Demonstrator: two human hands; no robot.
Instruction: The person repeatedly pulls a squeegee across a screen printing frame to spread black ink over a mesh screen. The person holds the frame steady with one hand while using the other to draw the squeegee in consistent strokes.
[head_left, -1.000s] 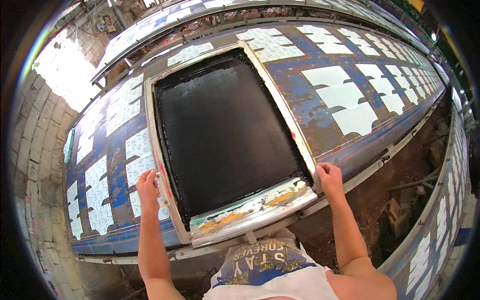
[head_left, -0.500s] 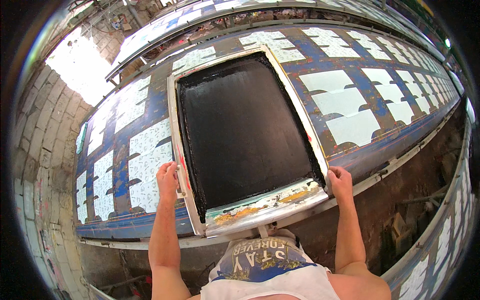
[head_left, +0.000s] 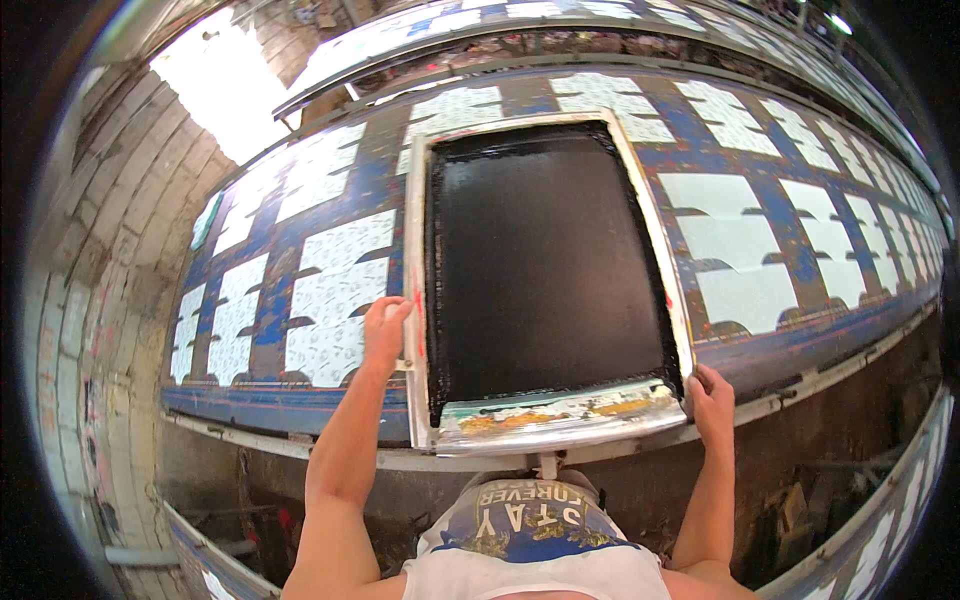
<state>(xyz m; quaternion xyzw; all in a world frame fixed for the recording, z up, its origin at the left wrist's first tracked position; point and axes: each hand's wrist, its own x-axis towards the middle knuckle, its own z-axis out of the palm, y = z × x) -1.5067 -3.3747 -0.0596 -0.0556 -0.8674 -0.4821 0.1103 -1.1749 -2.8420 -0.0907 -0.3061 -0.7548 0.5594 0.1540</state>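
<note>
A screen-printing frame (head_left: pixel 548 425) rests on the long table in front of me, its mesh (head_left: pixel 545 265) dark with wet-looking black ink. Pale edges border it, and the near bar is smeared with white, green and orange. On the frame's left side, my left hand (head_left: pixel 385 330) has its fingers closed at the rail, just above a small bracket (head_left: pixel 404 365). My right hand (head_left: pixel 712 398) is closed around the near right corner, its fingertips partly hidden. Patterned white cut pieces (head_left: pixel 340 295) lie to the left of the frame; plain white ones (head_left: pixel 735 250) lie to the right.
The blue, paint-stained table (head_left: pixel 270 395) runs far to the right, with rows of white pieces. A metal rail (head_left: pixel 780 398) follows its near edge. Another table (head_left: pixel 480 25) stands behind. A block wall (head_left: pixel 120 200) closes off the left side.
The frame sits straighter relative to me, and the view has shifted. My left hand has moved a little up the frame's left side, above the bracket. My right hand stays at the near right corner.
</note>
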